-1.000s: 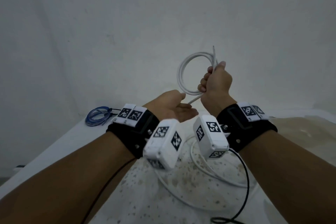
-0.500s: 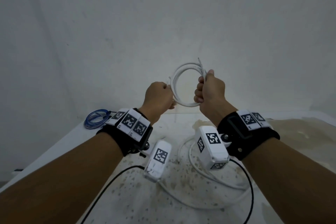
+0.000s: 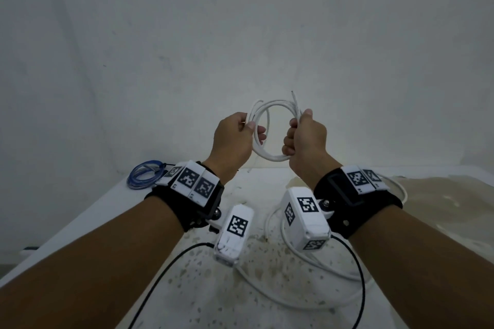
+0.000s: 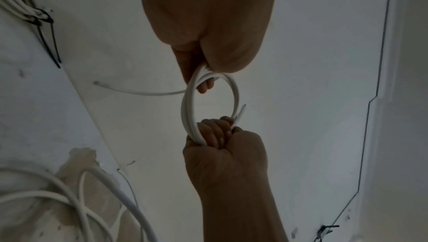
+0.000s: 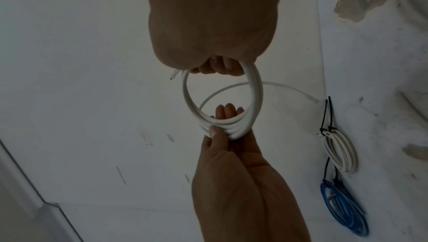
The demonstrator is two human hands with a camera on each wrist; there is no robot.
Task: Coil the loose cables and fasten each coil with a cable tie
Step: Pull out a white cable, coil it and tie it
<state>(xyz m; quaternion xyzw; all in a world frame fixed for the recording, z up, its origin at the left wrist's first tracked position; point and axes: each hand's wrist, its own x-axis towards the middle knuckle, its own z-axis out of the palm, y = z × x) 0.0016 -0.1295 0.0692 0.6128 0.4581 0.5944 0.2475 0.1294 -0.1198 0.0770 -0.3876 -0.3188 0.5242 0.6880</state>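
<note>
- Head view showed your white cable coil (image 3: 270, 131) held up in the air between both hands, above the table (image 3: 80, 224), with one cut end poking up at its 1 o'clock.
- Your left hand (image 3: 235, 139) pinched the turns at the coil's 9 o'clock, thumb pressed over them and fingers together behind; your right hand (image 3: 307, 139) was fisted around the 3 o'clock side.
- Judging by how it kept a round loop, the cable looked light and springy; you would need to grip across all turns where the tie goes, or they could fan apart.
- Counts: one coil in hand, about four turns; on the table, one tied white coil (image 5: 340, 150), one blue coil (image 5: 342, 209) at 10 o'clock, and loose white cable (image 3: 307, 299) in uncounted loops.
</note>
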